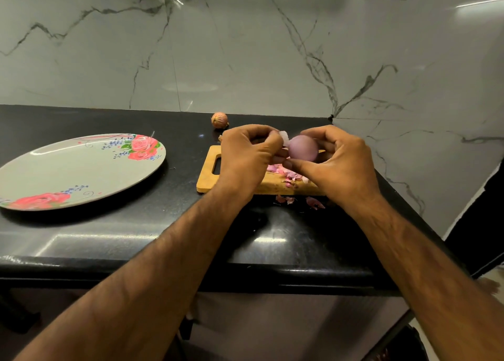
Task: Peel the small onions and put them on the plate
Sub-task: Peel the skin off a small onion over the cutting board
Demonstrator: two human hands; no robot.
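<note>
two bare forearms reach in from the near edge over the black counter [136,238] and meet above the wooden cutting board [210,179]. right hand [341,159] has its fingers curled round the small onion [303,148], thumb beneath it and fingertips behind, so the onion hangs just above the board, not resting on it. its visible face is smooth, pale purple and looks almost bare of dry skin. left hand [245,156] is curled too, thumb and forefinger pinching a pale flap of skin [284,137] at the onion's left end. pink peel scraps [286,174] lie on the board under the hands, and a few have spilled onto the counter in front of it. a second onion [219,120], with its papery brown skin on, sits near the wall behind the board. the floral plate [68,170] lies well apart to the left with no onions on it. the onion is light and firm, but its stripped surface is likely slick, so a cupped grip round the middle suits it better than a fingertip pinch; the skin is thin and tears easily, best caught at the root or tip end.
</note>
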